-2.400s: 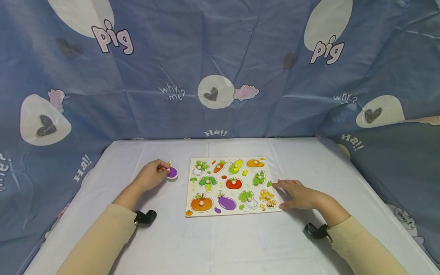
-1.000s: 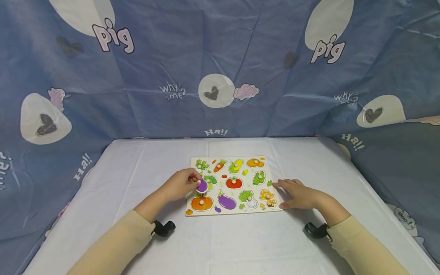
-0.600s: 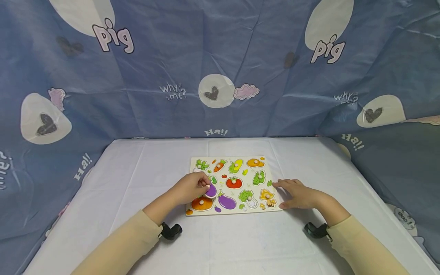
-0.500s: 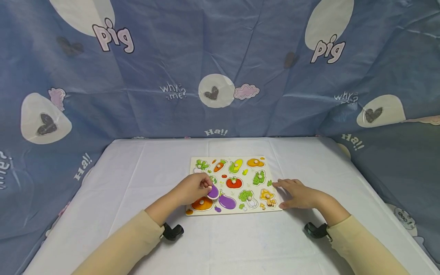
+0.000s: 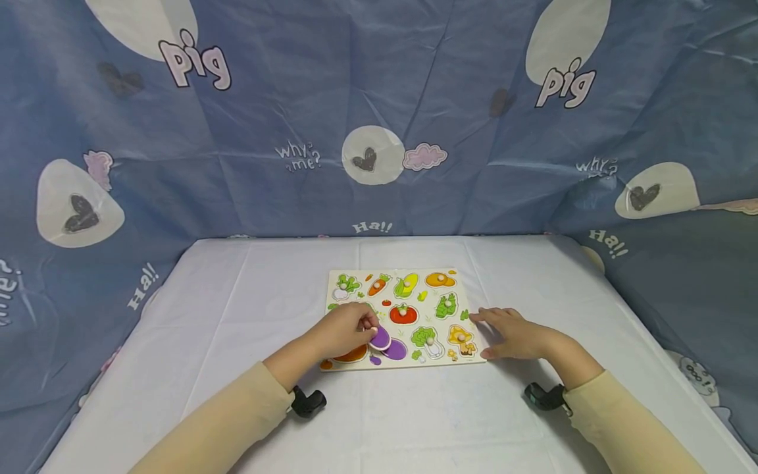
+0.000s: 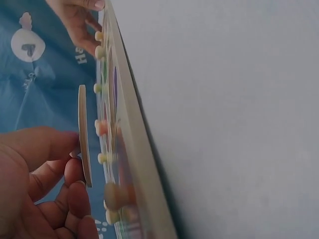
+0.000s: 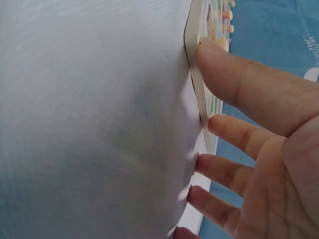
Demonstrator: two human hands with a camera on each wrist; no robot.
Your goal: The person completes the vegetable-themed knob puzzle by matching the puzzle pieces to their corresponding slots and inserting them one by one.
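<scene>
My left hand (image 5: 343, 328) pinches a purple eggplant puzzle piece (image 5: 381, 339) between thumb and fingers. In the head view the piece overlaps the printed eggplant shape (image 5: 396, 351) on the wooden vegetable peg puzzle board (image 5: 414, 363). Seen edge-on in the left wrist view, the thin wooden piece (image 6: 83, 134) stands a small gap away from the board's pegged face. My right hand (image 5: 512, 336) rests at the board's right edge, fingers spread. The right wrist view has its thumb (image 7: 219, 64) and fingertips touching that edge.
Knobbed pieces sit in the board, among them a tomato (image 5: 403, 315), a carrot (image 5: 378, 285), corn (image 5: 406, 286) and a mushroom (image 5: 461, 340). White cloth (image 5: 414, 421) covers the table. A blue printed curtain (image 5: 379, 85) surrounds the back and sides.
My left hand has carried the eggplant piece from the cloth left of the board, rightward over the board to the printed eggplant shape. The right hand has stayed at the edge.
</scene>
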